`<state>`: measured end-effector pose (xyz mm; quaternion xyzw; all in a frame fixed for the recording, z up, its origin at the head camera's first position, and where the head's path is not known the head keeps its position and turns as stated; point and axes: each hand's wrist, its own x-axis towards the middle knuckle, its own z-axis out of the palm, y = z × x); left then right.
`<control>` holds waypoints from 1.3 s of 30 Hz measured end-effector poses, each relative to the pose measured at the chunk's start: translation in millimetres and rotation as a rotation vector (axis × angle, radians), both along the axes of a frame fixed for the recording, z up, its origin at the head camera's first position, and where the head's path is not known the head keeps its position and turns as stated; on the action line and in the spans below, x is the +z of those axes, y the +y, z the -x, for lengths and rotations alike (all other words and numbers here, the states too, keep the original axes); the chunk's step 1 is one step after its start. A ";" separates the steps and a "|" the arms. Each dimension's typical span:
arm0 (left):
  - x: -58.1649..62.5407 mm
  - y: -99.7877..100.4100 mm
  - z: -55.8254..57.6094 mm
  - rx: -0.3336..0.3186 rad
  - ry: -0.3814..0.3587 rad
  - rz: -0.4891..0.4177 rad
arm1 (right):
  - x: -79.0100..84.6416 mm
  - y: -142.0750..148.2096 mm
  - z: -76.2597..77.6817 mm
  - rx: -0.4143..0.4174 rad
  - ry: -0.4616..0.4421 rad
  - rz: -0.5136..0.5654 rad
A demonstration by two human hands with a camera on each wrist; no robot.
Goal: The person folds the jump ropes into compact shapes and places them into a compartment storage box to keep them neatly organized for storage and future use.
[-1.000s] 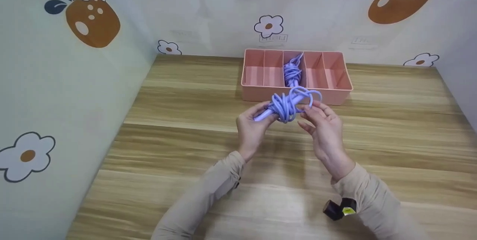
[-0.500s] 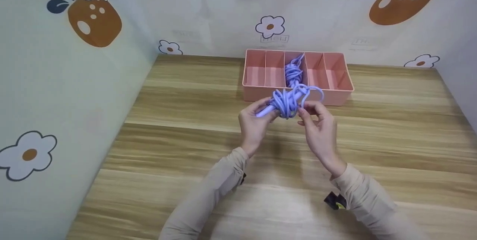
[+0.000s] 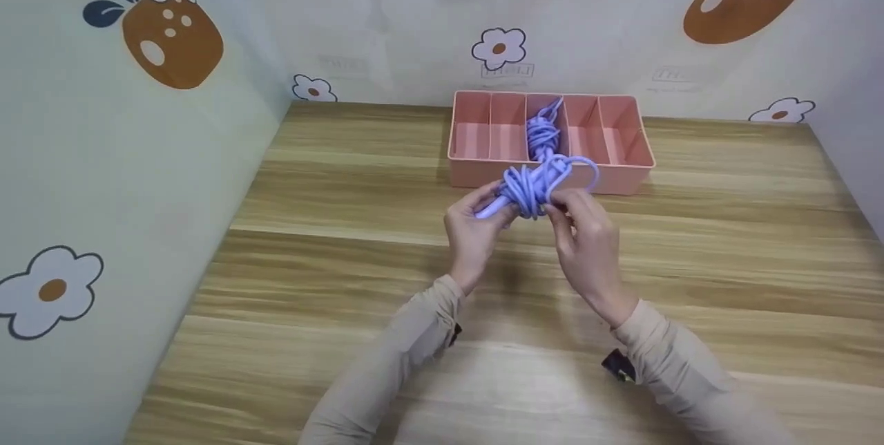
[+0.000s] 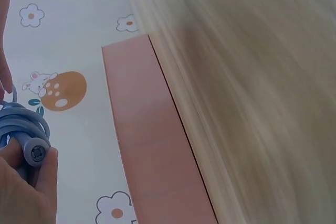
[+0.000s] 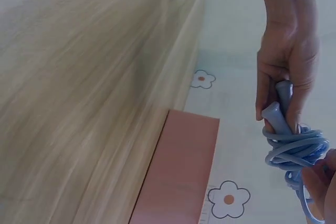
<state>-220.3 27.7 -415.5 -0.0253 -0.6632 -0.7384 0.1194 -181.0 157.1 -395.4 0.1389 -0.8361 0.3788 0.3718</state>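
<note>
Above the table's middle, my left hand [image 3: 473,238] grips the handles of a periwinkle-blue jump rope [image 3: 525,189]. Its cord is wound in several turns round the handles. Two handle ends stick out by the left hand [image 5: 289,45] in the right wrist view. With thumb and fingers, my right hand [image 3: 590,244] pinches the cord at the right side of the bundle. A loose loop of cord arches above that hand. Behind, a second wound jump rope [image 3: 543,133] lies in the middle compartment of a pink divided box [image 3: 476,173]. Its near end is partly covered by the held rope.
The box stands near the back wall [image 3: 400,23], with thin dividers between its several compartments. Beneath the hands spreads a wood-grain table [image 3: 331,258]. A patterned wall [image 3: 103,175] borders it on the left. Small dark devices sit by both sleeves [image 3: 677,348].
My right hand has moved left and closer to the bundle, drawing the cord against the wound turns. The left hand keeps its grip, rising slightly. The box and the second jump rope stay put.
</note>
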 end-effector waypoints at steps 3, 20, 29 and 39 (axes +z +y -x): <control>1.1 2.3 0.8 0.002 -0.011 -0.045 | 6.1 1.5 1.9 0.004 -0.041 0.097; -2.5 10.3 -2.5 -0.036 -0.007 -0.252 | 19.3 7.1 12.1 0.092 -0.355 0.927; -2.5 15.4 -4.3 -0.051 0.017 -0.258 | -7.4 10.7 19.5 0.152 -0.374 1.090; 1.0 20.3 -10.2 -0.073 -0.001 -0.259 | -0.3 -0.6 8.1 0.347 -0.604 1.224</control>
